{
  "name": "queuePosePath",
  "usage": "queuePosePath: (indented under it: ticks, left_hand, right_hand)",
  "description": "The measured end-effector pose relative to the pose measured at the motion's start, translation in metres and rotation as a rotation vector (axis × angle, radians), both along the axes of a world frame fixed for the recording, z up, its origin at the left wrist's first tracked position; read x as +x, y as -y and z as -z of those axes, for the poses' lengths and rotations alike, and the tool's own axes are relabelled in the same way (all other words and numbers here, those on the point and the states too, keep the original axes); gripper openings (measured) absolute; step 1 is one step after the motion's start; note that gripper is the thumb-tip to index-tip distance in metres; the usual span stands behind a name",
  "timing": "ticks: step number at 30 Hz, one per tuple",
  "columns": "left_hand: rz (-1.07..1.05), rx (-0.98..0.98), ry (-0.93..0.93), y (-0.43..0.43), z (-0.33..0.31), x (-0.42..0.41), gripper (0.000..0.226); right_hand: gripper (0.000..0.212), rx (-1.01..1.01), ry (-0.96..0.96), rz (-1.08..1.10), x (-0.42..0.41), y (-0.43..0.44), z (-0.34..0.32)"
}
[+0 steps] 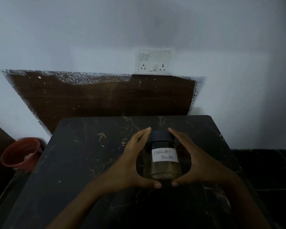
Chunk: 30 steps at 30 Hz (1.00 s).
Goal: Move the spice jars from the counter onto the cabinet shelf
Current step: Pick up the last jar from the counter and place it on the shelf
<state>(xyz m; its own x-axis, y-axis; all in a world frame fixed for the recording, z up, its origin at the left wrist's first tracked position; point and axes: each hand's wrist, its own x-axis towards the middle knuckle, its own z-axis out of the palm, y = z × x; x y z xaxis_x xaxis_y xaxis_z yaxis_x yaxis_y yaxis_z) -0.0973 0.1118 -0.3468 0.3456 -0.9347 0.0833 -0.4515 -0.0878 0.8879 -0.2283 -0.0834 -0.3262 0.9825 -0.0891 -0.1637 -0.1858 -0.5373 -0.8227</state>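
Coriander powder jar [164,157], upright on the dark marble bench [82,162], cupped between left grip [130,162] and right grip [194,164], both curled round its sides; transfer judged barely begun, cabinet shelf out of view, no other jars visible.

The jar [162,160] stands on the table [76,162] between left hand [130,164] and right hand [196,162]; a bucket [20,154] sits left, a socket [153,61] behind.

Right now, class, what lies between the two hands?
The coriander jar, upright on the counter. The left hand and right hand cup its sides. The head view shows this.
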Motion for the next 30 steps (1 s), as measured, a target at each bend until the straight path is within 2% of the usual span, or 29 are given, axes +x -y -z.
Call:
queuePosePath:
  ticks: [6, 19, 21, 24, 30]
  left_hand:
    - [-0.024, 0.018, -0.018, 0.001, 0.000, 0.001, 0.117]
    - [-0.003, 0.046, 0.041, 0.005, -0.013, 0.007, 0.121]
    - [0.004, 0.050, 0.101, 0.009, -0.025, 0.012, 0.123]
    - [0.003, 0.045, 0.285, 0.023, -0.057, 0.023, 0.124]
    - [-0.014, -0.120, 0.668, 0.068, -0.153, 0.041, 0.126]
  right_hand:
    - [0.122, -0.019, -0.002, -0.010, 0.000, 0.000, 0.001]
    - [0.122, -0.070, 0.051, 0.005, 0.000, 0.000, -0.010]
    - [0.120, -0.084, 0.083, 0.017, 0.001, 0.003, -0.020]
    - [0.119, -0.169, 0.186, 0.024, 0.006, 0.013, -0.047]
    - [0.116, -0.345, 0.394, 0.094, 0.016, 0.053, -0.134]
